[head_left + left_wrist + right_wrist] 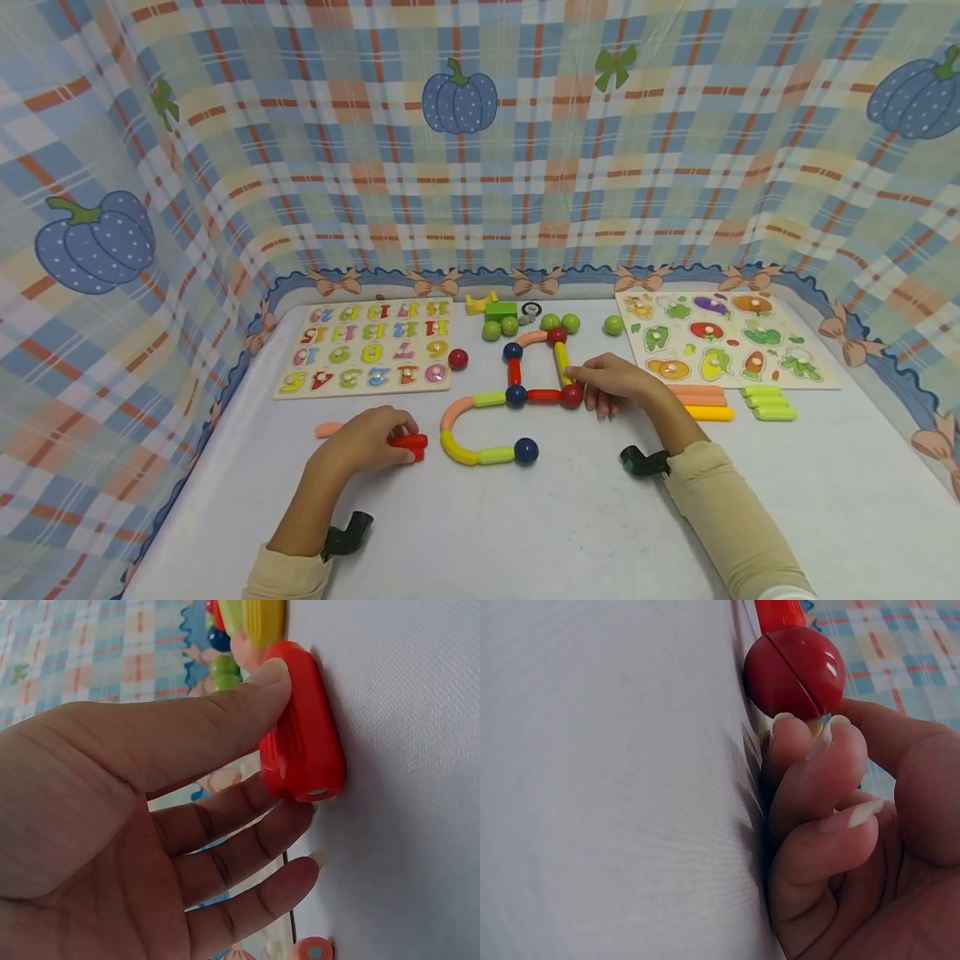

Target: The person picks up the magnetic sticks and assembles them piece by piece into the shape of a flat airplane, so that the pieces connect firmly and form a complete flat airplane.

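Toward the table's left edge, a left hand pinches red rods, likely light, stiff, smooth and best held mid-length; the right hand bends its fingers beside a yellow rod, any grip hidden.

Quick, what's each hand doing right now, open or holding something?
Left hand: closed, holding red sticks.
Right hand: at the yellow stick; gripping or not cannot be told.
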A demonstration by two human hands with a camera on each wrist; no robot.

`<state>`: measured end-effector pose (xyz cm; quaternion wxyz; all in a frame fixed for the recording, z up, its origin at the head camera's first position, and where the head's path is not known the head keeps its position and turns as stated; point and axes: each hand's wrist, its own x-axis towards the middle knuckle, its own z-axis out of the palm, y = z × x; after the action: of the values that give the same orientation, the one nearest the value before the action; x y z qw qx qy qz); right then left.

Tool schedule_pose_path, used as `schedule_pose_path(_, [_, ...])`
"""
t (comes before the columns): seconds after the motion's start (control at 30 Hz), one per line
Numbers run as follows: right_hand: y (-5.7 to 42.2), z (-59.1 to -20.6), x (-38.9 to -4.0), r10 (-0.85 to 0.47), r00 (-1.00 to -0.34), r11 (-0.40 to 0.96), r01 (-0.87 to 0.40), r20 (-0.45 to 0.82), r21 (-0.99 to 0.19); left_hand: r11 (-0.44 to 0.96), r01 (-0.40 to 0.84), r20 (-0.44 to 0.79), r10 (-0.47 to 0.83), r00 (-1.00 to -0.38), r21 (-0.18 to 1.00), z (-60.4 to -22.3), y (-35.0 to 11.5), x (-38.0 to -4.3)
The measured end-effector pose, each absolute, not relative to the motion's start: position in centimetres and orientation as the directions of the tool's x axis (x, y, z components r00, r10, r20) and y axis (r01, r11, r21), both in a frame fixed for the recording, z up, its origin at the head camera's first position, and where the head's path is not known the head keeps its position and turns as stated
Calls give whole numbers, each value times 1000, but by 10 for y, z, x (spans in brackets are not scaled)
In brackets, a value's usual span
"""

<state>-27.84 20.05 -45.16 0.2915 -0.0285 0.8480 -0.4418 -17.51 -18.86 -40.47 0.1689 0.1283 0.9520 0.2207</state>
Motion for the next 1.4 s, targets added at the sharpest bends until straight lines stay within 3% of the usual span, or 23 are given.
schedule_pose_path(0.37, [201, -452, -279, -303, -829, 595, 220, -469, -773, 898, 200, -192, 293, -937, 391, -397, -177, -173])
schedule_pose_path(0.6, [203, -453, -278, -307, -831, 597, 211, -463, -774, 846, 422, -51, 462, -886, 326, -390, -112, -147])
schedule_pose_path(0.8, [203, -453, -277, -313, -837, 590, 200, -450, -783, 774, 580, -153, 625, -766, 255, -404, -55, -126])
schedule_pose_path(0.97, [202, -452, -277, -314, -830, 593, 208, -461, -778, 769, 588, -317, 639, -700, 253, -412, -37, -115])
schedule_pose_path(1.4, [202, -452, -277, -305, -835, 598, 207, -458, -775, 756, 613, -226, 654, -722, 232, -418, -39, -111])
